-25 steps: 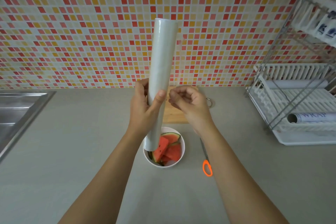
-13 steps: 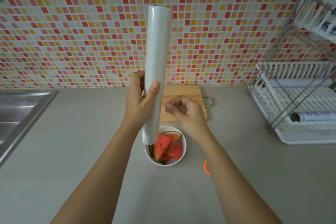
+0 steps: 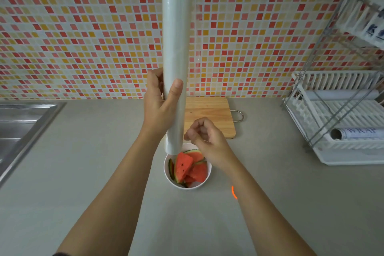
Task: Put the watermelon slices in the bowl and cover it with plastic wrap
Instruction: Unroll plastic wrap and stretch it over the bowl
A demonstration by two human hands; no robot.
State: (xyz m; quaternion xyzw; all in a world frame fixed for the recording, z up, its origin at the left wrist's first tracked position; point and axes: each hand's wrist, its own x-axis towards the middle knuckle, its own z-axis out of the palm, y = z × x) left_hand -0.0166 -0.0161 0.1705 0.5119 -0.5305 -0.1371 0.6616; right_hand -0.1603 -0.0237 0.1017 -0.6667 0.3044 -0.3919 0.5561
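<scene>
Two bare forearms reach in from the bottom edge, the left forearm [image 3: 108, 193] at 7 o'clock and the right forearm [image 3: 259, 203] at 5 o'clock. The left hand [image 3: 160, 108] and right hand [image 3: 207, 141] are uncovered. A thin strip of dark sleeve [image 3: 60, 254] shows at 7 o'clock.

A wooden cutting board [image 3: 209, 114] lay flat at the back of the grey counter [image 3: 93, 162], its metal loop [image 3: 239, 116] pointing right. Steel sink [image 3: 20, 122] sat far left. On the right, a white dish rack [image 3: 342, 114] held a roll marked WRAP [image 3: 357, 133]. An orange handle [image 3: 234, 192] peeked out mid-counter, below the mosaic tile wall [image 3: 83, 37].
</scene>
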